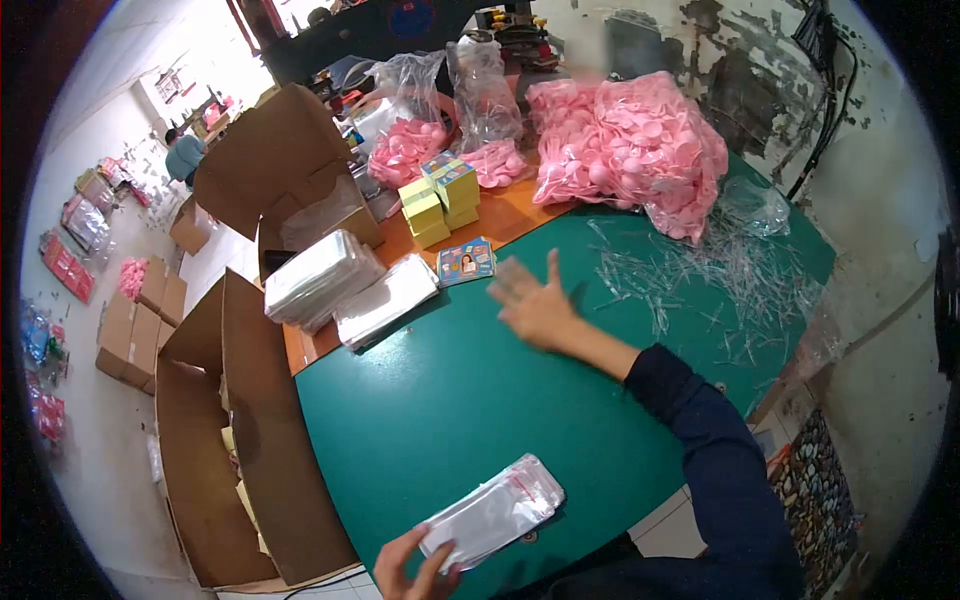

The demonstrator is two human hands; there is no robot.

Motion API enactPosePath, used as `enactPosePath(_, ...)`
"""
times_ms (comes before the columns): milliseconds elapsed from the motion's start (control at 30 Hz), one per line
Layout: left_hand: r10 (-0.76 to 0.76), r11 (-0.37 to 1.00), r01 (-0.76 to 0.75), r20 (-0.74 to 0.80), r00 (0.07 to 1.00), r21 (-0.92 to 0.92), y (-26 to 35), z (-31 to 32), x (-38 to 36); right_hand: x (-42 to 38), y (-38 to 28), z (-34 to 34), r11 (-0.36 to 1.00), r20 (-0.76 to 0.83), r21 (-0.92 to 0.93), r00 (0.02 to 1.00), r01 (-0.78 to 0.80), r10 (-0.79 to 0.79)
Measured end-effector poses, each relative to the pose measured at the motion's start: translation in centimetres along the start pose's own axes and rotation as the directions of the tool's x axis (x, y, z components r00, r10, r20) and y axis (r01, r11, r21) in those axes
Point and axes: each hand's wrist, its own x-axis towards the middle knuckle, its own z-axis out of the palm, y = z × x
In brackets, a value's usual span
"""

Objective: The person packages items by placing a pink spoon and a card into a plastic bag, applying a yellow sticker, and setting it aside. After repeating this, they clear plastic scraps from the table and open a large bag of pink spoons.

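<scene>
Left hand (412,568) gripping one clear bag (492,512), right hand (532,305) spread over table (450,400)

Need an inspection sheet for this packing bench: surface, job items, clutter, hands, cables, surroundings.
Surface: green table top, with an orange table beyond it.
Job's things: clear plastic sleeve at the near edge; small printed cards; stacks of sleeves.
Clutter: bags of pink parts, yellow boxes, scattered clear strips.
Hands: left hand holds the plastic sleeve; right hand is open, fingers spread, blurred, above the table near the cards.
Cables: black cables on the wall.
Surroundings: open cardboard boxes at the left; a person in the background.
</scene>
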Motion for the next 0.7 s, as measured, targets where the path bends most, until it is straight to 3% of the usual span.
enactPosePath(67, -0.083, 0.996, 0.085, -0.137, 0.987, 0.012, -0.7, -0.6, -1.3, 0.0, 5.7, -0.1, 0.975, 0.035, -0.115, 0.980, -0.190, 0.195)
enactPosePath(167, -0.143, 0.985, 0.153, -0.123, 0.982, 0.076, -1.8, -1.3, -1.9, -2.6, 14.2, 0.4, 0.844, 0.003, -0.287, 0.880, -0.454, 0.474)
enactPosePath(233, -0.202, 0.979, 0.203, -0.087, 0.976, -0.001, -1.8, -1.7, -0.9, -5.9, 19.3, 2.1, 0.863, -0.092, -0.217, 0.890, -0.456, 0.447)
enactPosePath(333, 0.107, 0.985, -0.134, 0.225, 0.968, 0.110, -4.4, -1.8, 5.0, -9.6, 18.0, -2.4, 0.879, 0.067, -0.095, 0.877, -0.468, 0.475)
enactPosePath(400, 0.202, 0.978, -0.207, 0.413, 0.888, -0.033, -5.5, 0.1, 10.1, -11.4, 17.5, -5.4, 0.878, 0.030, 0.143, 0.888, -0.457, 0.458)
enactPosePath(467, 0.298, 0.953, -0.239, 0.437, 0.849, -0.186, -4.9, 3.6, 15.7, -13.6, 20.0, -6.4, 0.839, -0.081, 0.352, 0.880, -0.415, 0.469)
enactPosePath(500, 0.339, 0.935, -0.249, 0.429, 0.837, -0.254, -4.8, 6.2, 18.1, -14.2, 21.2, -8.1, 0.802, -0.051, 0.279, 0.826, -0.528, 0.561)
enactPosePath(600, 0.414, 0.883, -0.286, 0.328, 0.849, -0.372, -3.5, 15.8, 25.4, -16.9, 28.8, -6.4, 0.725, -0.276, 0.259, 0.670, -0.639, 0.689)
enactPosePath(667, 0.373, 0.878, -0.291, 0.163, 0.913, -0.379, -1.8, 23.6, 30.0, -18.4, 33.4, -4.1, 0.736, -0.200, 0.282, 0.712, -0.615, 0.673)
enactPosePath(700, 0.255, 0.904, -0.191, 0.125, 0.959, -0.382, -0.7, 27.6, 31.6, -18.3, 34.7, -3.6, 0.741, -0.164, 0.299, 0.733, -0.601, 0.660)
